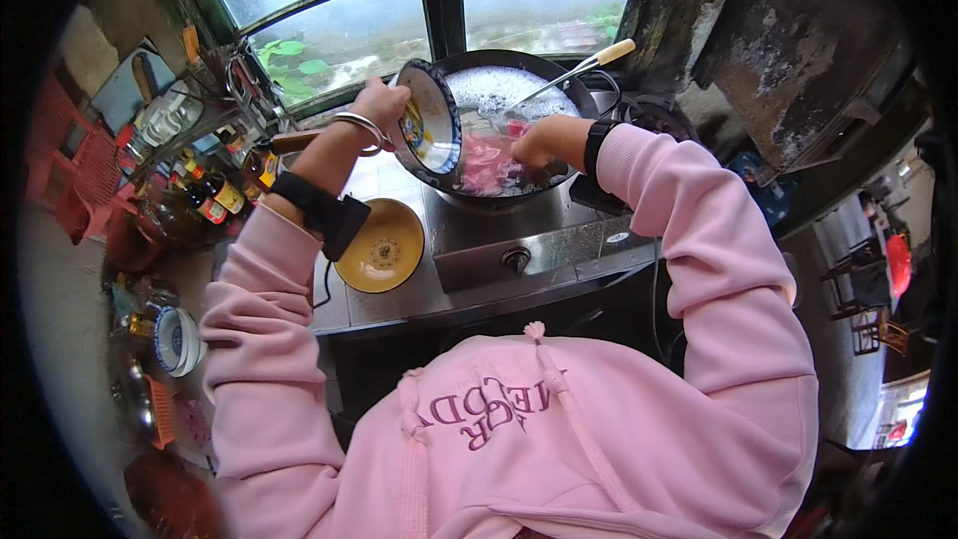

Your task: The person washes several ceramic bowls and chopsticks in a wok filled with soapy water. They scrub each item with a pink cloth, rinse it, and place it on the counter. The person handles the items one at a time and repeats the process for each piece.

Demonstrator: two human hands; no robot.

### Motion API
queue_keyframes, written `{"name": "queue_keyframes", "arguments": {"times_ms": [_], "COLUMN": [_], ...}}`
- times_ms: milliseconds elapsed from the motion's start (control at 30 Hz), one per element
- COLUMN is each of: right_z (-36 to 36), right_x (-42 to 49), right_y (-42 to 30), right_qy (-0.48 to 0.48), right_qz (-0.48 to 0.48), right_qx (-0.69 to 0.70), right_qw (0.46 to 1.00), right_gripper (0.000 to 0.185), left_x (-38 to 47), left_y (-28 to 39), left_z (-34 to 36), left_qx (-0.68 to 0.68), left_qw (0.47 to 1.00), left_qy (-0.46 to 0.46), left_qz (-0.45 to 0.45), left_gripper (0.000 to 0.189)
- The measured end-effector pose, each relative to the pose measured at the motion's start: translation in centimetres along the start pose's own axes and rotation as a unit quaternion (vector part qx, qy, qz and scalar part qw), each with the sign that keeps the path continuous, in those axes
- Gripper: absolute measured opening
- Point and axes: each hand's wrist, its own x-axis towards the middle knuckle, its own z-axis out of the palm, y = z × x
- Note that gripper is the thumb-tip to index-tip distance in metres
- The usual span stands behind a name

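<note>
My left hand [380,106] grips the edge of a patterned bowl [441,136], white with a dark blue rim and a coloured motif inside. The bowl is tilted on its side over the left part of a black wok [486,62]. White foam [494,82] covers the liquid at the wok's far side. My right hand [537,141] reaches down into the wok, beside a soft pink mass [490,157] whose material I cannot make out. Its fingertips are hidden, so any hold is unclear. A metal utensil with a wooden handle end [615,52] leans across the wok's far right rim.
The wok sits on a stainless steel gas stove [479,239] with a black knob [516,260]. A yellow bowl [380,245] stands on the tiled counter to the left. Sauce bottles [217,191] and a utensil rack crowd the left side. A window [359,37] rises behind the wok.
</note>
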Motion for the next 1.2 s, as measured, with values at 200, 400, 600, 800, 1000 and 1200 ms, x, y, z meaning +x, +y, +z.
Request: {"name": "queue_keyframes", "arguments": {"times_ms": [200, 400, 600, 800, 1000, 1200], "right_z": [-0.5, -2.0, -4.0, -2.3, 0.1, -2.6], "right_x": [-2.2, -5.2, -4.2, -3.3, -5.7, -4.0], "right_y": [4.7, 5.0, -1.3, -4.1, -1.9, -4.1], "right_qy": [0.155, 0.282, 0.263, 0.367, 0.325, 0.421], "right_qz": [0.018, 0.026, -0.09, -0.093, -0.094, -0.025], "right_qx": [0.18, 0.598, 0.599, 0.351, 0.111, 0.256], "right_qw": [0.971, 0.75, 0.751, 0.856, 0.934, 0.87], "right_gripper": [0.023, 0.027, 0.025, 0.026, 0.03, 0.03], "left_x": [1.6, 0.3, 0.3, 2.0, 2.9, 0.4], "left_y": [-1.5, -0.8, -0.5, -2.0, -1.9, 0.3], "left_z": [4.5, 9.2, 11.4, 11.7, 9.0, 9.7], "left_qx": [0.102, -0.246, -0.379, -0.347, -0.341, -0.337], "left_qw": [0.988, 0.935, 0.881, 0.906, 0.879, 0.904], "left_qy": [-0.111, -0.067, -0.088, -0.124, -0.14, -0.173], "left_qz": [-0.021, -0.247, -0.27, -0.208, -0.304, -0.197], "left_gripper": [0.036, 0.041, 0.051, 0.041, 0.047, 0.036]}}
